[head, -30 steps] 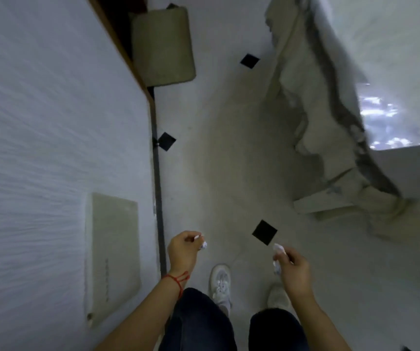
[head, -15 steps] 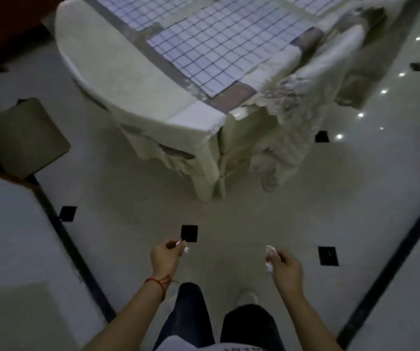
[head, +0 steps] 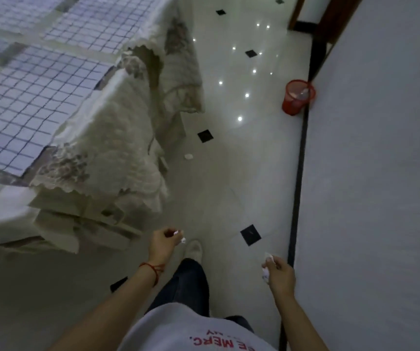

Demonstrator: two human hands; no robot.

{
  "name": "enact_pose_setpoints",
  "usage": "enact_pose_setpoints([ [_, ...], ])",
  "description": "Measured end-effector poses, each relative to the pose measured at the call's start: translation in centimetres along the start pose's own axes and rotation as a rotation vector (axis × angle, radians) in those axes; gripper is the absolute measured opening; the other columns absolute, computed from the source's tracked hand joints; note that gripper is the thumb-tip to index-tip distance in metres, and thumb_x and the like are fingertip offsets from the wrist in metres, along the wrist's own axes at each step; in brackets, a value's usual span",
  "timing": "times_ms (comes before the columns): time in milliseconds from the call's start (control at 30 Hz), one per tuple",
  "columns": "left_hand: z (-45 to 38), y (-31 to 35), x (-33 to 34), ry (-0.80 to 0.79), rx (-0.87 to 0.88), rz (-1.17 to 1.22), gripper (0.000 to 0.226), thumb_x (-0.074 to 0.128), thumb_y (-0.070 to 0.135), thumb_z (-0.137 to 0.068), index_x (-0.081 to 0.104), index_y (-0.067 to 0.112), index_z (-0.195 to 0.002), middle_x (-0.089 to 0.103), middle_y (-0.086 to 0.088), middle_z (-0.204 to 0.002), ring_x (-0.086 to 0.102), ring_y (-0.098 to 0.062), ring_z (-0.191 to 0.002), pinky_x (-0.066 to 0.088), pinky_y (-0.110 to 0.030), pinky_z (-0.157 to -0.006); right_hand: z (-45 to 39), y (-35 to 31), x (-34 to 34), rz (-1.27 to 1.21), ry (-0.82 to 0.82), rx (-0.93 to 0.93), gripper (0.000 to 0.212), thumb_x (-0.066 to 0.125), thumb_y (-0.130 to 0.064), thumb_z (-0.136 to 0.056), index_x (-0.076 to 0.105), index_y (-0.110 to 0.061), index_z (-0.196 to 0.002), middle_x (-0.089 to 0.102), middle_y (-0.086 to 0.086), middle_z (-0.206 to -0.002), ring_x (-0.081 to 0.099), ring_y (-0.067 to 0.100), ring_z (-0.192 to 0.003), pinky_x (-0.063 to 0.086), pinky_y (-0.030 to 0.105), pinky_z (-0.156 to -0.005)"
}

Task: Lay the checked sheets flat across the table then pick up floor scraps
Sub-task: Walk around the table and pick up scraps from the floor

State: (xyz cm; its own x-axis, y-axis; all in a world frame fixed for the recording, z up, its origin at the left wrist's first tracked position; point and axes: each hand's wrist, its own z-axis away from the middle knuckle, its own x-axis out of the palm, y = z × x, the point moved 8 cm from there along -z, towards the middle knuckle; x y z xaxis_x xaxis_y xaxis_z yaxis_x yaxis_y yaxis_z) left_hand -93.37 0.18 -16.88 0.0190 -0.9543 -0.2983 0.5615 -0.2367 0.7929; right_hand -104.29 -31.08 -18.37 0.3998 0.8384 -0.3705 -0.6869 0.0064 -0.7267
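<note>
Checked sheets (head: 34, 97) are laid flat on the bench (head: 117, 153) at the left. A scrap (head: 188, 156) is seen on the floor (head: 229, 178), just beside the bench's hanging cloth. Far ahead at the right, a bin (head: 297, 97) is set against the wall (head: 381, 148). Scraps are held low in the left hand (head: 164, 243) and the right hand (head: 278, 273).

Glossy pale floor (head: 254, 153), black diamond insets, perhaps a plain wall (head: 381, 173).
</note>
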Motion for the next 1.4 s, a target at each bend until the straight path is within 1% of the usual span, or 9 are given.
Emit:
enact_pose_setpoints([
  [100,-4.0,2.5,1.1,0.001,-0.018,-0.049,0.027,0.065,0.003,-0.081,0.060,0.016,-0.057,0.062,0.008,-0.043,0.056,-0.013,-0.059,0.046,-0.025,-0.061,-4.8,-3.7,-0.9,-0.027,0.047,0.009,0.028,0.051,-0.015,-0.092,0.063,-0.002,-0.070,0.057,0.008,-0.062,0.051,0.017,-0.057,0.044,0.018,-0.049],
  [333,-16.1,10.2,5.0,-0.065,-0.072,-0.191,0.022,0.072,0.017,-0.074,0.065,0.016,-0.052,0.064,-0.005,-0.058,0.059,-0.022,-0.062,0.048,-0.034,-0.065,-17.7,-15.5,-1.9,-0.047,0.117,0.011,0.020,0.054,-0.012,-0.091,0.065,-0.002,-0.077,0.059,0.005,-0.063,0.053,0.020,-0.062,0.045,0.024,-0.059],
  [500,-24.5,20.8,11.2,-0.114,-0.010,-0.228,0.032,0.065,0.012,-0.080,0.056,0.014,-0.050,0.055,-0.003,-0.052,0.049,-0.016,-0.054,0.039,-0.027,-0.061,-24.8,-21.6,-2.2,-0.090,0.096,0.078,0.008,0.055,-0.007,-0.089,0.064,-0.007,-0.089,0.059,0.003,-0.073,0.052,0.015,-0.063,0.043,0.005,-0.041],
  [633,-30.7,28.7,16.7,-0.136,0.042,-0.221,0.032,0.064,0.010,-0.082,0.054,0.008,-0.051,0.052,-0.005,-0.051,0.046,-0.014,-0.051,0.036,-0.023,-0.057,-29.9,-23.6,-3.1,-0.113,0.132,0.148,0.011,0.056,-0.003,-0.087,0.065,-0.005,-0.094,0.060,0.010,-0.082,0.053,0.018,-0.064,0.046,0.009,-0.047],
  [833,-41.0,39.5,24.8,-0.166,0.124,-0.194,0.026,0.063,0.007,-0.082,0.059,0.009,-0.056,0.055,-0.006,-0.055,0.050,-0.015,-0.054,0.041,-0.024,-0.059,-41.1,-28.0,-4.1,-0.124,0.181,0.228,0.024,0.060,-0.006,-0.086,0.063,0.010,-0.103,0.062,0.012,-0.078,0.056,0.028,-0.077,0.047,0.034,-0.073],
  [1067,-50.4,48.4,29.0,-0.060,0.099,-0.214,0.031,0.061,0.002,-0.081,0.054,0.003,-0.051,0.048,0.007,-0.035,0.044,-0.010,-0.043,0.036,-0.020,-0.046,-55.0,-40.9,-3.4,-0.146,0.109,0.210,0.022,0.056,-0.002,-0.088,0.062,0.016,-0.098,0.056,0.007,-0.062,0.048,0.019,-0.056,0.040,0.006,-0.040],
  [1233,-57.8,51.4,30.0,-0.029,0.029,-0.226,0.032,0.064,0.000,-0.078,0.056,0.008,-0.048,0.053,0.008,-0.035,0.051,-0.020,-0.061,0.040,-0.019,-0.048,-64.7,-51.0,-2.3,-0.131,0.094,0.154,0.025,0.058,-0.006,-0.087,0.061,0.018,-0.093,0.054,0.009,-0.053,0.046,0.018,-0.049,0.047,0.021,-0.054],
  [1300,-61.0,52.4,31.0,-0.033,0.006,-0.264,0.028,0.064,0.002,-0.079,0.058,0.007,-0.053,0.055,0.002,-0.042,0.053,-0.021,-0.064,0.037,-0.009,-0.042,-68.1,-54.6,-2.3,-0.148,0.106,0.122,0.019,0.057,-0.005,-0.088,0.065,0.012,-0.091,0.054,0.009,-0.055,0.046,0.018,-0.050,0.047,0.018,-0.050],
  [1400,-66.6,55.0,33.2,-0.065,-0.016,-0.314,0.031,0.063,0.002,-0.080,0.058,0.009,-0.051,0.055,0.005,-0.040,0.053,-0.021,-0.060,0.042,-0.014,-0.046,-72.8,-58.3,-2.8,-0.166,0.171,0.096,0.013,0.056,-0.004,-0.088,0.067,0.000,-0.091,0.056,0.008,-0.060,0.049,0.018,-0.054,0.049,0.017,-0.053],
])
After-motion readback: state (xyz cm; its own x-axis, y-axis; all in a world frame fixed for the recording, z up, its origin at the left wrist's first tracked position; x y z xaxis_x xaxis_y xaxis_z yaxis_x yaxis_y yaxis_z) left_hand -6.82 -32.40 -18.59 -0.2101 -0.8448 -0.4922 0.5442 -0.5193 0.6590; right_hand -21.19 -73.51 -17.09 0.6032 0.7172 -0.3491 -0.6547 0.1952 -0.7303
